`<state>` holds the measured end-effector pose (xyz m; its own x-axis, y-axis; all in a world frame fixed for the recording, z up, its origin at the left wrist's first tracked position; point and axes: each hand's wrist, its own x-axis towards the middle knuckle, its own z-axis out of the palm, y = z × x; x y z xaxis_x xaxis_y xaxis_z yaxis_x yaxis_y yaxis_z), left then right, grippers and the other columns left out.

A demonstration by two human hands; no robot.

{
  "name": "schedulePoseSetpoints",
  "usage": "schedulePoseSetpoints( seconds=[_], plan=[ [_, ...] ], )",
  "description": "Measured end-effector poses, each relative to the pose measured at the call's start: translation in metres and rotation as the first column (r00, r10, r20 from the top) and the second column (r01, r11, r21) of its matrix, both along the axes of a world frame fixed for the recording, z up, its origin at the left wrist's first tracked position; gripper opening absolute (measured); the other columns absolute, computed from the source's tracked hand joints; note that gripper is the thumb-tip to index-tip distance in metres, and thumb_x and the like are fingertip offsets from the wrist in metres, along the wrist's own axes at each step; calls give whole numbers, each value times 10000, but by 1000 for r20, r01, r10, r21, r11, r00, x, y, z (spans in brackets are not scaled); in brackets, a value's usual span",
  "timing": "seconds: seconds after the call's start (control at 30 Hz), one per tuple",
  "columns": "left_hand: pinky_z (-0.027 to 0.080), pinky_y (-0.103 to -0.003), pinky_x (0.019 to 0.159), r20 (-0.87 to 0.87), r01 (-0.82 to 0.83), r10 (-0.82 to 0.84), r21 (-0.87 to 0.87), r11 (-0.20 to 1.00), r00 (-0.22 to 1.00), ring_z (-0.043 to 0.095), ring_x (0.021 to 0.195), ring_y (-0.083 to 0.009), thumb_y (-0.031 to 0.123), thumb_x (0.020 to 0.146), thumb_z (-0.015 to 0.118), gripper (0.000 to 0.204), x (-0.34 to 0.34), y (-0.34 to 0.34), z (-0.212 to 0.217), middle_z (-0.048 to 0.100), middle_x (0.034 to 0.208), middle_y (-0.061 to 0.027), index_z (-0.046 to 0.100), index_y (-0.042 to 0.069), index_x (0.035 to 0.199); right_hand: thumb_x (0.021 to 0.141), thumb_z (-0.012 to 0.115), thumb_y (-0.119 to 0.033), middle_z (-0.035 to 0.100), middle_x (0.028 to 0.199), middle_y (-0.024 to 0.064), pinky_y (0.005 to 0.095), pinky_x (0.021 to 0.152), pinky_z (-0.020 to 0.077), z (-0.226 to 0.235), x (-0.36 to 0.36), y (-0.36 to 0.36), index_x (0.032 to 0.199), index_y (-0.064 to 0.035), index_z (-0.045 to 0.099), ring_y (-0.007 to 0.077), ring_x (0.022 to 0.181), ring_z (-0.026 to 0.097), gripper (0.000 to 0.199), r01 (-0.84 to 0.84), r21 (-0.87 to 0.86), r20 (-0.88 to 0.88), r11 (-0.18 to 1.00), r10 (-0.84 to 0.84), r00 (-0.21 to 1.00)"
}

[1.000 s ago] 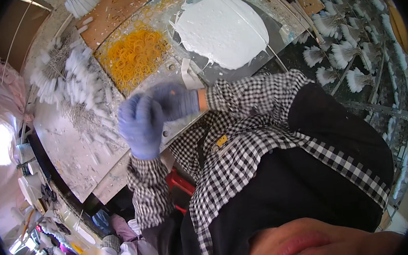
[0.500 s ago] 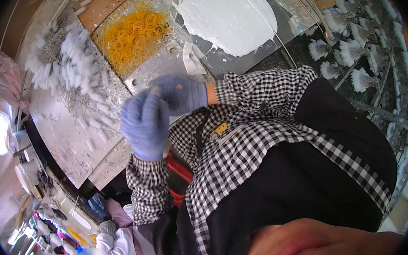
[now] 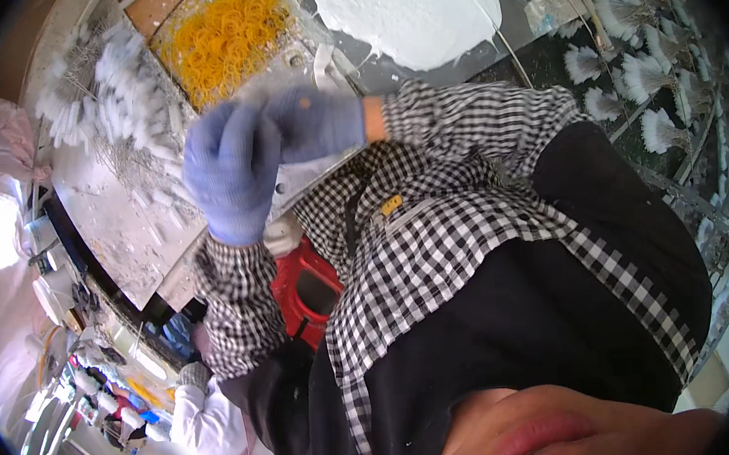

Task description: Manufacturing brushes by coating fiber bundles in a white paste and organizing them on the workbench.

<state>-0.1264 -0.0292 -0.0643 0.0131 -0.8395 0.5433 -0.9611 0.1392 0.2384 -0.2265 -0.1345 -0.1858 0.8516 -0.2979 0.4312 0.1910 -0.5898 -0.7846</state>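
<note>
No legible lettering, numerals, labels or signs, either on the bench (image 3: 134,252) or on the wearer's checked apron (image 3: 437,260).

Worktop (image 3: 135,234): shifted toward the far edge of view.
White paste disc (image 3: 414,6): whole one second ago, now cut off along the far side.
Yellow rubber bands (image 3: 231,40): displaced farther; brown board (image 3: 156,5) behind reduced to a smaller piece.
Left hand (image 3: 234,174) and right hand (image 3: 316,123), gloved: shifted farther in view, together with worktop.
Pale blur (image 3: 265,86): newly showing just beyond the fingers; kind not discernible.
Red seat (image 3: 305,263): more exposed, now with a dark opening in view.
Pale item (image 3: 283,235): newly visible between left hand and seat; kind unclear.
White tufts (image 3: 642,82), right: shifted slightly farther and rightward.
Left checked sleeve (image 3: 239,303): moved farther and leftward.
</note>
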Motion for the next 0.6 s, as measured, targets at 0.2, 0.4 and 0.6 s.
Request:
schedulePoseSetpoints(
  seconds=[0.2,0.4,0.6],
  plan=[
    [560,-388,743,72,330,-322,-162,930,944,688,869,-265,118,891,718,275,-31,-137,6,686,996,-82,694,136,1165,968,642,-298,687,1117,121,372,879,537,33,-73,-112,1181,-67,629,230,991,669,315,98,-488,-476,867,-359,803],
    [541,-400,737,-150,622,-644,-168,765,750,627,827,-319,36,842,658,243,-53,-223,-16,618,976,-149,654,54,1084,928,729,-261,648,1154,100,358,841,560,-2,-105,-165,1182,-35,608,209,1068,663,361,292,294,46,910,-318,947],
    [546,-414,808,-226,642,-637,-60,764,737,636,900,-352,26,874,629,237,-44,-220,-15,617,996,-156,662,53,1107,954,711,-245,695,1079,113,351,870,557,-20,-111,-174,1162,-52,639,219,1036,683,293,478,-54,-391,876,-459,798]
  ],
)
